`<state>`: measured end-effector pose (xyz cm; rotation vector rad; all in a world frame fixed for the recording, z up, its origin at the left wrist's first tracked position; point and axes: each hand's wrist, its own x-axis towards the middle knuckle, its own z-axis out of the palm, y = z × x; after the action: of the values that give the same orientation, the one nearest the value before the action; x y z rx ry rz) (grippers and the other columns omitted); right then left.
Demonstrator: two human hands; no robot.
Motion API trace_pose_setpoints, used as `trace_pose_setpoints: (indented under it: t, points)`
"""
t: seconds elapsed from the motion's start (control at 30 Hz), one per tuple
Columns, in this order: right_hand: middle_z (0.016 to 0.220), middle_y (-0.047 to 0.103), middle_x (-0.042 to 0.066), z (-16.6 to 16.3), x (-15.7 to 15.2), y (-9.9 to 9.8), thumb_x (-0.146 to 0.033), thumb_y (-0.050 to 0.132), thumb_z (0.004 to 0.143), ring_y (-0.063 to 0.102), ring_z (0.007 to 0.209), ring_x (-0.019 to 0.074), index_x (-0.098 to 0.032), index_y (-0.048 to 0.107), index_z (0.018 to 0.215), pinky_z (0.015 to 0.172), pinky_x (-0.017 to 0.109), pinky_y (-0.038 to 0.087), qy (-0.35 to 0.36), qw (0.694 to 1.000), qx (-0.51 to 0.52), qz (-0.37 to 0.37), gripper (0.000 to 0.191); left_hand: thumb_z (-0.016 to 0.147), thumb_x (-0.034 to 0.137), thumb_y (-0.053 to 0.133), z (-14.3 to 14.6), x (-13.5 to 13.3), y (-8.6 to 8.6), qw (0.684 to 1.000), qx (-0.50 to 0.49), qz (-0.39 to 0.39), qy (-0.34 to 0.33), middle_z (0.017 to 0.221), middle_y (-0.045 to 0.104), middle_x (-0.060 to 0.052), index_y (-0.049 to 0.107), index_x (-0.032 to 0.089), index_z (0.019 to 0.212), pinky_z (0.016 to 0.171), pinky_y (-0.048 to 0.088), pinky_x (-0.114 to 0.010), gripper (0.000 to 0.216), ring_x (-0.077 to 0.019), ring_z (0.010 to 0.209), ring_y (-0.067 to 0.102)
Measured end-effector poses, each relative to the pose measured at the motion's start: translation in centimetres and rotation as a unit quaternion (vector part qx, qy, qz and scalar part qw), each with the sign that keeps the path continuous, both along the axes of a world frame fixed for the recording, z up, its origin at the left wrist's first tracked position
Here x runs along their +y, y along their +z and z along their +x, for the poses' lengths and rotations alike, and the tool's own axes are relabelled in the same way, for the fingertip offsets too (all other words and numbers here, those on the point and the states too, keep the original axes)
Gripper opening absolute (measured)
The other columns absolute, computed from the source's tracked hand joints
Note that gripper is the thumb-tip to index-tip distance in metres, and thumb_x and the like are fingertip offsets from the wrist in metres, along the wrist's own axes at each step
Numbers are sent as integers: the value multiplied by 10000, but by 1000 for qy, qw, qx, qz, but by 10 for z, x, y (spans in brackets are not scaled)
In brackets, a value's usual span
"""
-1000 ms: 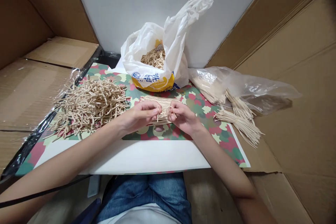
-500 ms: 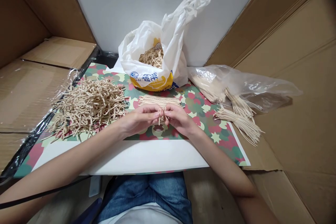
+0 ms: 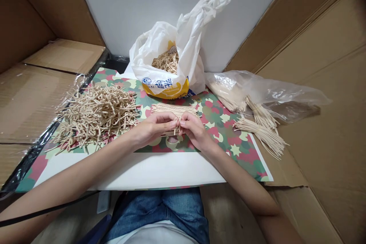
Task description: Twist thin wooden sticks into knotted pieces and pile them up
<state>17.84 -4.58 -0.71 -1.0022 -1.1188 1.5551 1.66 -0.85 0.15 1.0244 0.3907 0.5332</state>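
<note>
A thin beige cord [image 3: 176, 122] is bent into a small loop between my two hands. My left hand [image 3: 161, 124] is closed, pinching it with thumb and forefinger. From the other side my right hand [image 3: 192, 126] pinches the same cord, its fingertips almost touching the left ones. Part of the cord is hidden behind the fingers. Just behind and beneath my hands lies a flat row of straight beige cords [image 3: 171, 109] on the camouflage-patterned sheet [image 3: 220, 133]. Left of my left hand is a heap of short, knotted-looking cord pieces [image 3: 95, 116].
A white plastic bag [image 3: 168, 76] stands at the back, holding more short pieces. To the right, bundles of straight cords [image 3: 261, 135] lie by a clear plastic bag [image 3: 274, 91]. Cardboard panels [image 3: 314, 61] flank both sides, and a white strip [image 3: 137, 169] runs along the front edge.
My fingertips have come closer together, and the loop has shifted slightly right, so the cord's parts now cross between my hands. The heap and bags stay as they were.
</note>
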Motion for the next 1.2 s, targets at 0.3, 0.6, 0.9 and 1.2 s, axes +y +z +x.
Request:
trace_pose_setpoints:
  t: [0.3,0.6,0.9,1.2]
  points:
    - [711,500,1,7,-9,8,-208,432,819,498,688,140,-199,438,738,656,267,393,-57,854,-407,320,82,782,326,549,2,1,5,931,203,290,86,674,544,-10,531,117,770,576,401,-224,210,-109,614,506]
    - [688,502,6,9,-3,4,-166,394,827,482,657,146,-198,418,736,631,265,365,24,786,-508,353,100,816,315,484,-10,6,13,836,290,465,25,673,608,-39,595,119,818,541,374,-214,225,-123,594,519]
    - [686,520,19,9,-3,3,-185,412,832,474,648,153,-191,416,734,608,269,355,77,744,-543,381,99,786,267,516,-10,6,16,830,270,488,-15,664,628,-35,614,131,746,526,335,-208,172,-123,574,511]
    - [775,569,50,11,-3,8,-278,428,860,517,741,178,-183,473,807,665,289,385,13,747,-560,356,118,828,307,459,-9,9,10,845,263,465,29,745,612,-53,614,103,827,619,380,-242,256,-152,681,522]
